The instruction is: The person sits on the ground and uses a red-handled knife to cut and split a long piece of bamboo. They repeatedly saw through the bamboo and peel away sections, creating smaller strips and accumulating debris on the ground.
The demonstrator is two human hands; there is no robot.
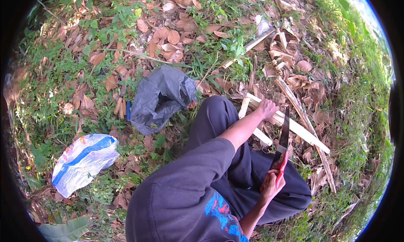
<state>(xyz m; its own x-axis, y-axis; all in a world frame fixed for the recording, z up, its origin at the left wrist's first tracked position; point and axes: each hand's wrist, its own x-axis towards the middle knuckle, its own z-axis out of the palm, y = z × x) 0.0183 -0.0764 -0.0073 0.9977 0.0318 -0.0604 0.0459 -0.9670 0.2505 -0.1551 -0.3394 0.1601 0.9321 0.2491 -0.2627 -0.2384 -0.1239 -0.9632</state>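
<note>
Strip of pale wood (308,136) lay right of centre in the frame, your left hand's (267,109) fingers curled around it. Your right hand (273,183) had its fingers wrapped around the red handle of the saw (283,136), blade across the strip. Judged progress: strip whole, no finished cut visible there; sawing appeared outstanding.

Head view, through the left of two side-by-side fisheye lenses, upright and unmirrored. The camera faces steeply downward from above the shirt (176,195), which looms nearest at the lower middle; the trousers (214,120), left hand (268,110) and right hand (272,185) lie farther out, the surrounding ground (75,98) curving toward the edges of the circular field.
</note>
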